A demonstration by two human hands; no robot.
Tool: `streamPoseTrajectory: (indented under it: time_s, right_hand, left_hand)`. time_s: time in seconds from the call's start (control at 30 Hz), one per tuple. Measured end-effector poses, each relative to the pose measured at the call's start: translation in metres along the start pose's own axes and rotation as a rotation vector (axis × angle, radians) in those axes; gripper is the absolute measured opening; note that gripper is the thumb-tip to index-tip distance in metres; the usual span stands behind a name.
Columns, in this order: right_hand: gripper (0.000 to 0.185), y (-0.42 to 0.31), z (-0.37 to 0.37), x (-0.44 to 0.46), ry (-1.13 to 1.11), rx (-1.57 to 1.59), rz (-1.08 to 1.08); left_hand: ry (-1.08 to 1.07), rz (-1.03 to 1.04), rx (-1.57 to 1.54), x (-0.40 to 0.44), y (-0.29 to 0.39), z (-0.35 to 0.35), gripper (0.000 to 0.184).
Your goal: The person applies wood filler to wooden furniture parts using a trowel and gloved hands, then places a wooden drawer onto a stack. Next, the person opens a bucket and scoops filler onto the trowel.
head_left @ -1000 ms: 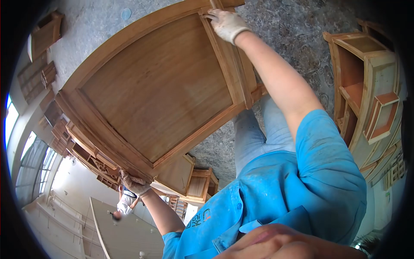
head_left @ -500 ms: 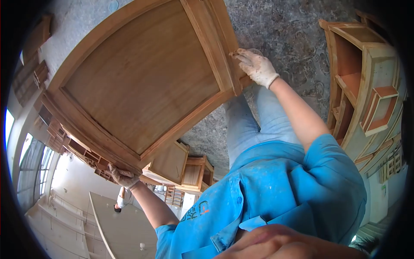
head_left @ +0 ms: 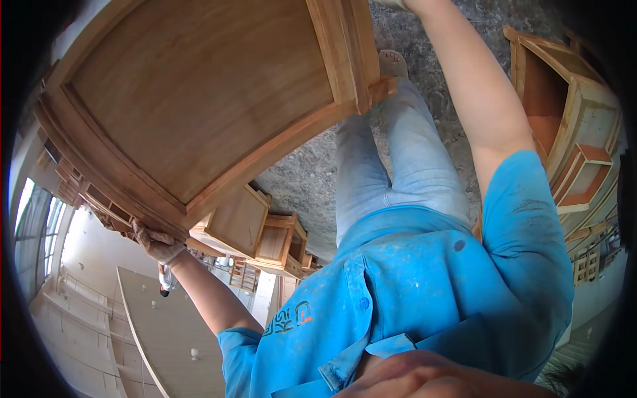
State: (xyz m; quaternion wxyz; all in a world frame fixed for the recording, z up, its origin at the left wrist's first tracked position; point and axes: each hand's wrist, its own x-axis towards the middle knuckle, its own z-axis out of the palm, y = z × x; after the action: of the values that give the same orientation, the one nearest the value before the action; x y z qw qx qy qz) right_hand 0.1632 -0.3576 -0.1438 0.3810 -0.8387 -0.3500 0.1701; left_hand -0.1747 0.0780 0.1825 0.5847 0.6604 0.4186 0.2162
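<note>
A large wooden cabinet (head_left: 206,86), with a framed flat panel and a short leg at its corner, fills the upper left. My left hand (head_left: 158,243), in a stained glove, is closed around the cabinet's moulded edge at the lower left corner. At the top edge of the view, my right hand (head_left: 393,2) is mostly cut off. Only its glove cuff and part of the palm show, and its fingers are hidden. My right arm stretches past the cabinet's leg side.
Unfinished wooden cabinets (head_left: 235,222) stand beyond the left arm. Another open-fronted cabinet (head_left: 544,93) stands at the right, with a small wooden frame (head_left: 584,178) against it. Grey stained floor (head_left: 451,86) lies around my legs. A distant person (head_left: 167,278) shows at the lower left.
My right hand has left the cabinet's leg side and moved up to the frame's top edge. The left hand keeps its hold; it and the cabinet appear shifted left in view.
</note>
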Motion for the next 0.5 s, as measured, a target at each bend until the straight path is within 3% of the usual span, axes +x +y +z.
streamPoseTrajectory:
  time_s: [0.1,0.2,0.23,0.27,0.33,0.37,0.5]
  right_hand:
    - [0.034,-0.020,0.008,-0.083,-0.038,0.340,0.097]
    - [0.043,-0.079,0.040,-0.160,-0.034,0.654,0.523]
    - [0.039,-0.091,0.065,-0.173,0.092,0.832,0.536]
    - [0.039,-0.097,0.082,-0.177,0.099,0.831,0.545]
    - [0.039,-0.109,0.107,-0.176,0.191,0.090,0.159]
    - [0.039,-0.114,0.114,-0.172,0.192,0.090,0.163]
    - [0.031,-0.130,0.133,-0.147,0.224,0.171,0.529]
  left_hand:
    - [-0.060,-0.029,-0.049,-0.002,0.003,0.002,0.033]
    - [-0.144,-0.067,-0.107,-0.003,0.004,0.003,0.033]
    - [-0.180,-0.080,-0.121,-0.002,0.004,0.003,0.033]
    - [-0.217,-0.094,-0.136,-0.002,0.006,0.004,0.032]
    - [-0.295,-0.127,-0.168,-0.002,0.008,0.004,0.032]
    - [-0.323,-0.138,-0.175,-0.002,0.008,0.005,0.032]
    - [-0.345,-0.117,-0.147,-0.003,0.008,0.010,0.032]
